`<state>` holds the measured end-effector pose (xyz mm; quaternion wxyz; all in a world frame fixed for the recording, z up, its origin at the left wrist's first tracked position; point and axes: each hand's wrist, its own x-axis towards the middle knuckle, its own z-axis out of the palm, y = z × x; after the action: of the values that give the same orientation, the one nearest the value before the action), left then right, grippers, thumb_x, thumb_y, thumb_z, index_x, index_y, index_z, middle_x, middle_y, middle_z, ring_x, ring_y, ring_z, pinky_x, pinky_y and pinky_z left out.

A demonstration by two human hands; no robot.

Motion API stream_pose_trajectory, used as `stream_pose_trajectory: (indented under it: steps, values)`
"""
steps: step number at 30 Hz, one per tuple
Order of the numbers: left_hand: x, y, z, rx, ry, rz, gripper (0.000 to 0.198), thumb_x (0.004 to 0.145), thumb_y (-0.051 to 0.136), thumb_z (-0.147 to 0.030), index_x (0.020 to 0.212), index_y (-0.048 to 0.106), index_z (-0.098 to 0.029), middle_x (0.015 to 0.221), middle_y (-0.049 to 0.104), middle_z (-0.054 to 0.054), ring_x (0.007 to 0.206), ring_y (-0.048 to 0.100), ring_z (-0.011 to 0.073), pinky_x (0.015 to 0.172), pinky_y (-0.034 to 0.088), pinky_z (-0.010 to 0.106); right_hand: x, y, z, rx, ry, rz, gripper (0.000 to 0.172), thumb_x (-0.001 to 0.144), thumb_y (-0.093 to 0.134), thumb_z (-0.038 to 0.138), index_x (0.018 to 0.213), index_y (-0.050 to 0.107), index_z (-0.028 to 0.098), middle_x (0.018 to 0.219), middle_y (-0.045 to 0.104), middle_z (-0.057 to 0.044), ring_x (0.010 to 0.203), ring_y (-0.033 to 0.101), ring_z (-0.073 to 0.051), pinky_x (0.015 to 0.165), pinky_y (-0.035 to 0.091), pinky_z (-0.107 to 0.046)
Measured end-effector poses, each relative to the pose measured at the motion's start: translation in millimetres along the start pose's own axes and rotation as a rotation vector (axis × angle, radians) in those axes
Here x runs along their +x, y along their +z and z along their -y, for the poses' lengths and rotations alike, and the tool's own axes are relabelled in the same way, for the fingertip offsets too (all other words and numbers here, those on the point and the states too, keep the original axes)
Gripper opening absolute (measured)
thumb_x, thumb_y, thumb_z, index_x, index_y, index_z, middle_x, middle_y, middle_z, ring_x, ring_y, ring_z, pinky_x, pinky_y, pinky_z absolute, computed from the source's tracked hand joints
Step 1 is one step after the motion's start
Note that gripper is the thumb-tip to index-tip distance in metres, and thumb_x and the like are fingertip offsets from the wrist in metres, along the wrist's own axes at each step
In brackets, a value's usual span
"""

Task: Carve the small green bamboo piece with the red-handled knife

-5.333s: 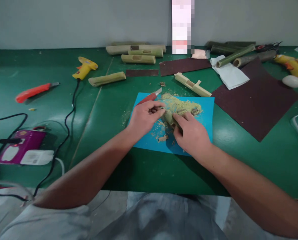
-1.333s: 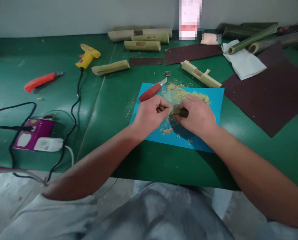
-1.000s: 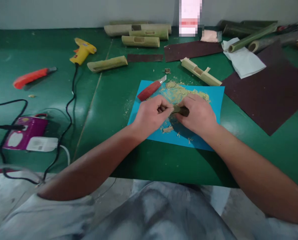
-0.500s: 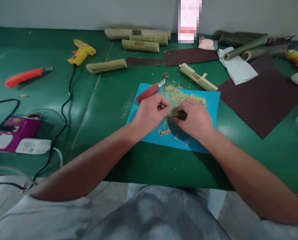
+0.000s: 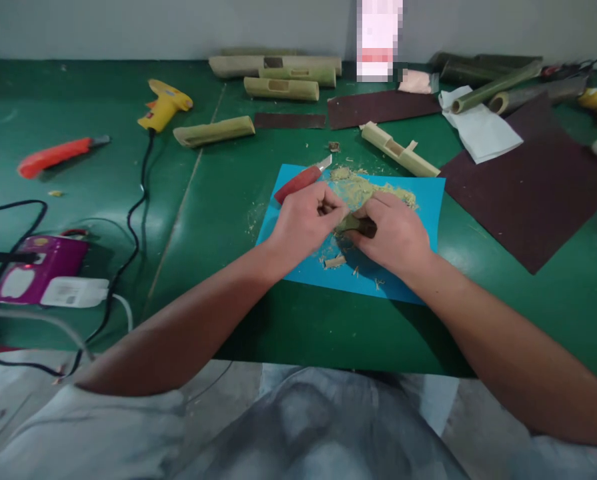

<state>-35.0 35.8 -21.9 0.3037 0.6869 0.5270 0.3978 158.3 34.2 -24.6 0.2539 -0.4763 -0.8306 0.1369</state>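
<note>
My right hand (image 5: 397,230) is closed around a short greenish bamboo piece (image 5: 347,224), its far part hidden by the fingers. Fingertips of my left hand (image 5: 305,217) are pinched together at that piece's left end; whatever is between them is too small to make out. Both hands are over a blue sheet (image 5: 308,272) strewn with pale shavings (image 5: 355,192). Just beyond my left hand lies a red-handled knife (image 5: 298,185), its blade pointing away to the right. A small split of bamboo (image 5: 335,261) rests below the hands on the sheet.
Beyond the sheet lie a notched bamboo tube (image 5: 398,151), several more tubes (image 5: 281,89) and brown sheets (image 5: 528,193). To the left are a yellow glue gun (image 5: 163,107) with a black cord, an orange cutter (image 5: 61,157) and a purple power box (image 5: 43,267).
The view has shifted slightly, so the things on the table appear a little further right. Both hands keep nearly the same pose at the bamboo piece.
</note>
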Motion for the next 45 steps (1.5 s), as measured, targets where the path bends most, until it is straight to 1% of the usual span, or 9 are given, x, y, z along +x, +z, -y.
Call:
stream_pose_trajectory:
  steps: [4,10,16,21,26,33,39,42,45]
  values:
    - [-0.6,-0.6,-2.0,-0.007,0.01,0.001,0.009,0.084,0.069,-0.022,0.077,0.066,-0.017,0.07,0.067,-0.002,0.061,0.057,0.009,0.057,0.047,0.022,0.5,0.1,-0.6,-0.003,0.018,-0.002,0.014,0.082,0.072,0.028,0.084,0.059,0.023,0.092,0.064,-0.006,0.094,0.06,-0.026,0.074,0.044,-0.037]
    - [0.7,0.3,-2.0,0.014,0.021,-0.022,0.009,0.083,0.07,-0.022,0.076,0.066,-0.017,0.071,0.067,-0.002,0.062,0.057,0.0092,0.057,0.046,0.022,1.7,-1.3,0.4,-0.006,0.008,0.014,0.012,0.083,0.071,0.027,0.085,0.06,0.023,0.096,0.065,-0.007,0.097,0.06,-0.026,0.076,0.045,-0.038]
    - [-2.5,0.0,-0.6,0.005,-0.003,0.002,0.011,0.085,0.07,-0.026,0.077,0.066,-0.018,0.069,0.066,-0.002,0.06,0.055,0.0089,0.056,0.046,0.022,1.1,-2.5,0.9,-0.01,0.011,0.029,0.011,0.084,0.07,0.028,0.085,0.059,0.024,0.095,0.065,-0.007,0.096,0.06,-0.026,0.077,0.046,-0.039]
    - [3.4,1.1,-0.2,0.011,0.006,-0.005,0.01,0.084,0.069,-0.023,0.076,0.065,-0.018,0.071,0.067,-0.002,0.064,0.057,0.0101,0.059,0.047,0.023,0.4,-3.5,0.8,-0.018,0.001,0.028,0.01,0.084,0.07,0.026,0.086,0.06,0.024,0.094,0.065,-0.007,0.097,0.061,-0.027,0.077,0.047,-0.039]
    - [0.7,0.7,-2.8,-0.013,-0.033,0.009,0.01,0.084,0.069,-0.023,0.076,0.065,-0.018,0.069,0.065,-0.002,0.062,0.055,0.0095,0.057,0.045,0.023,0.3,-2.7,-0.5,-0.016,0.0,0.022,0.011,0.084,0.071,0.026,0.085,0.061,0.024,0.094,0.065,-0.007,0.097,0.061,-0.027,0.078,0.048,-0.04]
    - [0.7,0.5,-3.7,-0.015,-0.03,0.026,0.009,0.084,0.067,-0.021,0.077,0.065,-0.018,0.071,0.067,-0.002,0.063,0.057,0.0097,0.057,0.046,0.022,-0.4,-2.1,-0.6,-0.008,-0.007,0.014,0.011,0.083,0.072,0.026,0.086,0.061,0.024,0.094,0.065,-0.007,0.097,0.061,-0.028,0.077,0.048,-0.04]
    - [2.4,1.6,-3.9,0.005,-0.014,0.0,0.01,0.083,0.067,-0.019,0.074,0.063,-0.018,0.069,0.066,-0.002,0.062,0.056,0.0098,0.057,0.046,0.023,-0.6,-1.4,-1.1,-0.014,-0.015,0.01,0.012,0.083,0.072,0.026,0.086,0.061,0.024,0.094,0.065,-0.007,0.096,0.061,-0.027,0.076,0.047,-0.04]
    - [-0.5,1.4,-3.0,0.005,-0.007,0.015,0.009,0.085,0.067,-0.022,0.077,0.065,-0.018,0.071,0.067,-0.001,0.063,0.057,0.0101,0.057,0.046,0.023,-1.2,-0.8,-1.3,-0.009,-0.005,0.008,0.011,0.083,0.071,0.026,0.085,0.06,0.025,0.092,0.065,-0.007,0.096,0.061,-0.027,0.075,0.047,-0.04]
    - [-3.3,1.0,-1.6,0.017,-0.01,0.0,0.01,0.085,0.068,-0.024,0.077,0.065,-0.019,0.07,0.067,-0.002,0.062,0.057,0.01,0.056,0.046,0.023,-1.1,-0.6,-1.5,-0.005,-0.008,0.012,0.011,0.083,0.07,0.026,0.085,0.06,0.025,0.092,0.064,-0.007,0.096,0.061,-0.027,0.076,0.047,-0.04]
